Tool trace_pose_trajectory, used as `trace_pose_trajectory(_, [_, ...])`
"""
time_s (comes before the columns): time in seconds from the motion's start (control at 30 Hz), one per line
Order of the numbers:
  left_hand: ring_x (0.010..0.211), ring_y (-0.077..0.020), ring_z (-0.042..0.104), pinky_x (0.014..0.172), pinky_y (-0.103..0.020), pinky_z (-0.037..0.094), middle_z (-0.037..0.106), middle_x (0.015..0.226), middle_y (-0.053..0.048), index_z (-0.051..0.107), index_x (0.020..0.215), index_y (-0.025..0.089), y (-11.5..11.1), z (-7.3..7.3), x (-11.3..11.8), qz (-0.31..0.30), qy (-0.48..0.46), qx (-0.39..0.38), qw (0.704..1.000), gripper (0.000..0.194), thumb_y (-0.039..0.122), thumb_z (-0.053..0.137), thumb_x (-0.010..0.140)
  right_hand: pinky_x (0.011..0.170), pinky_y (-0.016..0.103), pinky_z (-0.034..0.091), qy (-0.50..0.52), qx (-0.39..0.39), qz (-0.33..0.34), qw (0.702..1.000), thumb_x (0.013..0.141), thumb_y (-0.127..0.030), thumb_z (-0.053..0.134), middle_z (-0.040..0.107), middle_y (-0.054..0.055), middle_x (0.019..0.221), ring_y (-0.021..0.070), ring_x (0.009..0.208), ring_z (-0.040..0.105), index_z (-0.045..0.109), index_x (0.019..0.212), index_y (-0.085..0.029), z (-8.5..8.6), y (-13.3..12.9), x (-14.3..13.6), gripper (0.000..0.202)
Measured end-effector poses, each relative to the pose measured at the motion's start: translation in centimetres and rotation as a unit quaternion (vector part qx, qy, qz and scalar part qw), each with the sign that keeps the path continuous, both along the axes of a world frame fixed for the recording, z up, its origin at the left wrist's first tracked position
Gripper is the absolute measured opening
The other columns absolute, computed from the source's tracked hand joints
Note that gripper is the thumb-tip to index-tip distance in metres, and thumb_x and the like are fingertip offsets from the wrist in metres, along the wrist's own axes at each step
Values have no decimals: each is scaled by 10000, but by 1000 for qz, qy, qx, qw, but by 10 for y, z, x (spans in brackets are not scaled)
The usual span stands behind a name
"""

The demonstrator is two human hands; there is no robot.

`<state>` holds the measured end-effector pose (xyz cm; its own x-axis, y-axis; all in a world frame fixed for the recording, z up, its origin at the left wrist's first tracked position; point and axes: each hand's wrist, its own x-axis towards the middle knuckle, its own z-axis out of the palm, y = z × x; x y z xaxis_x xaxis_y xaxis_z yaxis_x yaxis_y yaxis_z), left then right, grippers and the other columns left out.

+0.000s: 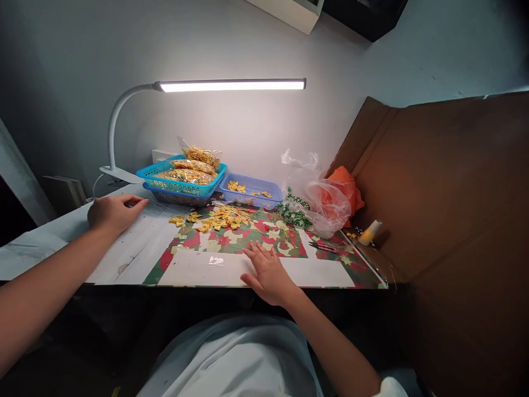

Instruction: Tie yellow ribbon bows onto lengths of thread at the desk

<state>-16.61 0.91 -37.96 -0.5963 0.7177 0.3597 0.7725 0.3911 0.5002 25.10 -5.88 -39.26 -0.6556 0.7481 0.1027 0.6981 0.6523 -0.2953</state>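
Observation:
My left hand [115, 214] is at the left of the white tabletop, beside the stacked baskets. Its fingers are curled together; whatever they hold, if anything, cannot be made out, though faint thin lines run near the fingertips. My right hand [266, 274] lies palm down with fingers spread on a pale strip [308, 270] along the front edge. Beyond it, small yellow petal-like pieces [221, 219] are heaped on a camouflage-patterned sheet [285, 237]. Thin gold stems [242, 211] lie beside them. A small clear plastic piece [216, 260] rests left of my right hand.
A turquoise basket [182, 186] holds bagged yellow pieces; a lilac basket [252, 201] holds a few loose ones. To the right are plastic bags [326, 207], thread snips [323, 247], a thread cone [370, 232] and a tall cardboard wall [450, 182]. A lamp [231, 85] hangs above.

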Motion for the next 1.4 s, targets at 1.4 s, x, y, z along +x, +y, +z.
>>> trace_pose_trajectory(1.4, [725, -136, 605, 673, -239, 404, 706, 695, -8, 791, 761, 193, 1, 251, 45, -314, 102, -121, 936, 238, 418, 718, 740, 1192, 646, -36, -11, -52, -36, 998, 1025, -501, 348, 185, 46, 1616, 259, 1514, 195, 288, 1562, -227, -7, -4, 25, 605])
